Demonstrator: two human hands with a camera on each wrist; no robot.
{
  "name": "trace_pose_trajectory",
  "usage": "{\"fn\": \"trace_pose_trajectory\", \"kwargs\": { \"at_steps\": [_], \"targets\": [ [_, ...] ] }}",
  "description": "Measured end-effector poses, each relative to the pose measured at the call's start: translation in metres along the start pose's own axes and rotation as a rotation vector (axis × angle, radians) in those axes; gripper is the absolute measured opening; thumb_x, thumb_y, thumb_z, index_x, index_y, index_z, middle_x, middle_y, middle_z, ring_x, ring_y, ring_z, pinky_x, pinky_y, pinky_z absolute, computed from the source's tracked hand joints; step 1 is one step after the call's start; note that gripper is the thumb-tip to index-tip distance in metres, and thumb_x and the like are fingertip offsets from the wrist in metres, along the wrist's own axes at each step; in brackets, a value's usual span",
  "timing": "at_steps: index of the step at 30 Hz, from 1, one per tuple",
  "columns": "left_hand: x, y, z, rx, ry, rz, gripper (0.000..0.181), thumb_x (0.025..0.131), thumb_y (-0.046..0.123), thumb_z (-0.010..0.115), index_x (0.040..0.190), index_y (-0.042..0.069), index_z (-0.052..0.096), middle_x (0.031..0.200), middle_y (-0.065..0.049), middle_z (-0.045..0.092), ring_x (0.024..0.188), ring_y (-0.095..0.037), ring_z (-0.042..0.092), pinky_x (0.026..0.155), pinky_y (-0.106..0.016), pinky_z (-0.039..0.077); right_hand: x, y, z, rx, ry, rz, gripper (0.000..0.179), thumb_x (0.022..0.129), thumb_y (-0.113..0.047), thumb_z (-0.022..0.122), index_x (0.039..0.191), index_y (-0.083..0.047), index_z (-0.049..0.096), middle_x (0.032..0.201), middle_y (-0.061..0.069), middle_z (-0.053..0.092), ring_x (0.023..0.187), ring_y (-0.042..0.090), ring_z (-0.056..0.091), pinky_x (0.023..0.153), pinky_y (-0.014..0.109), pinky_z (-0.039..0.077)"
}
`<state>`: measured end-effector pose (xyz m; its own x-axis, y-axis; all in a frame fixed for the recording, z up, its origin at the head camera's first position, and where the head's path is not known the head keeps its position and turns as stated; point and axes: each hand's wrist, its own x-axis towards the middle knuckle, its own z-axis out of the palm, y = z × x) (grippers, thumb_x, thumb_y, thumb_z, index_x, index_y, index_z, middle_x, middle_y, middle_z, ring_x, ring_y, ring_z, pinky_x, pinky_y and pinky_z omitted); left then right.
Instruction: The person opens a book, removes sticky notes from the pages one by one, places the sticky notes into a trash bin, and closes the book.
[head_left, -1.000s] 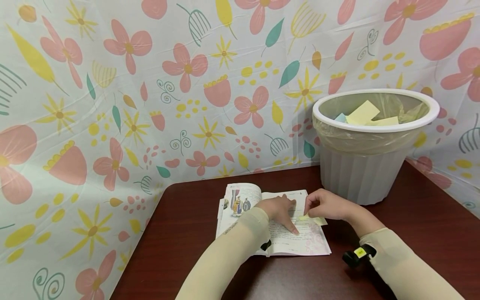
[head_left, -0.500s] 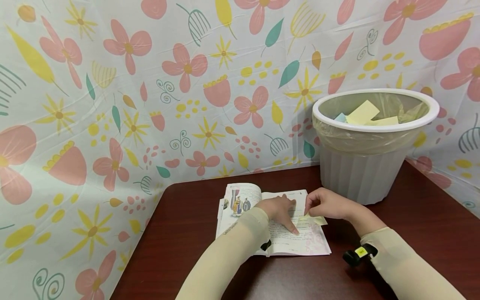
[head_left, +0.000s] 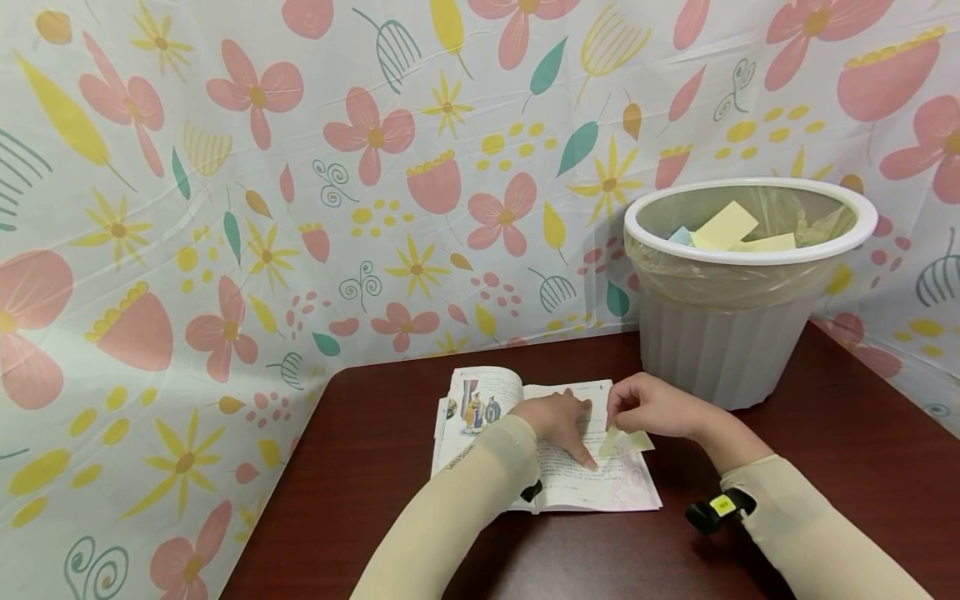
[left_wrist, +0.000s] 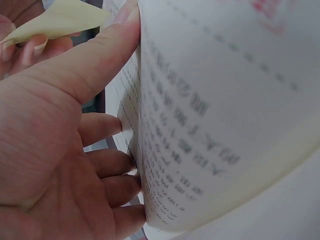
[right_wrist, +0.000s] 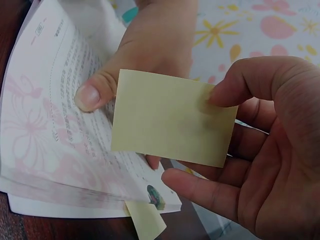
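An open book [head_left: 633, 492] with printed text and a colour picture lies on the table. My left hand [head_left: 557, 419] rests on its right-hand page, fingers and thumb spread and pressing the paper. Between the thumb and fingers of my right hand [head_left: 656, 408] is a pale yellow sticky note [right_wrist: 170, 117], pinched by one end over the page's outer edge. In the right wrist view its blank face shows in full, overlapping part of the left hand. A second yellow sticky note [right_wrist: 146, 220] pokes out from under the pages at the book's edge.
A grey waste bin [head_left: 720, 342] with a white rim and a clear liner stands behind the right hand. Yellow and pale blue paper notes [head_left: 726, 227] lie inside it. Behind the dark red table [head_left: 360, 433] hangs a flower-printed cloth [head_left: 285, 192].
The right hand has drawn the pinched sticky note up a little, so it now stands tilted off the page rather than flat. The left hand and book have kept their place.
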<state>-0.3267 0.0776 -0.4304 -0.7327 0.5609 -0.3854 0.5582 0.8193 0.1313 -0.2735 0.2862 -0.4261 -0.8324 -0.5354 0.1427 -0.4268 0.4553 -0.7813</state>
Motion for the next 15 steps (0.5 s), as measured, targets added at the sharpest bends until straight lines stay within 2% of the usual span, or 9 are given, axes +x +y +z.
{"fn": "trace_pose_trajectory", "kwargs": {
  "at_steps": [4,9,15],
  "targets": [
    [-0.001,0.001,-0.001,0.006,0.0,-0.004,0.108,0.07,0.07,0.084,0.161,0.041,0.032,0.171,0.001,0.027,0.156,-0.016,0.032,0.121,-0.04,0.038,0.0,-0.002,0.0,0.01,0.007,0.025,0.016,0.087,0.004,0.062,0.081,-0.006,0.072,0.077,0.005,0.069,0.065,0.004,0.055,0.061,0.027,0.054],
    [-0.002,0.001,-0.001,0.009,0.0,0.001,0.108,0.07,0.07,0.084,0.161,0.041,0.032,0.171,-0.001,0.027,0.155,-0.016,0.033,0.121,-0.038,0.039,0.0,-0.007,-0.001,0.029,0.031,0.057,0.013,0.093,-0.002,0.063,0.084,-0.008,0.072,0.076,0.008,0.069,0.073,0.007,0.062,0.063,0.038,0.061],
    [-0.002,0.002,-0.001,-0.003,0.011,-0.001,0.109,0.069,0.069,0.085,0.16,0.04,0.034,0.171,-0.001,0.029,0.153,-0.015,0.036,0.12,-0.036,0.04,-0.002,-0.015,-0.002,0.034,0.075,0.018,0.013,0.094,-0.002,0.063,0.089,-0.009,0.072,0.073,0.006,0.067,0.066,0.008,0.06,0.057,0.038,0.059]
  ]
}}
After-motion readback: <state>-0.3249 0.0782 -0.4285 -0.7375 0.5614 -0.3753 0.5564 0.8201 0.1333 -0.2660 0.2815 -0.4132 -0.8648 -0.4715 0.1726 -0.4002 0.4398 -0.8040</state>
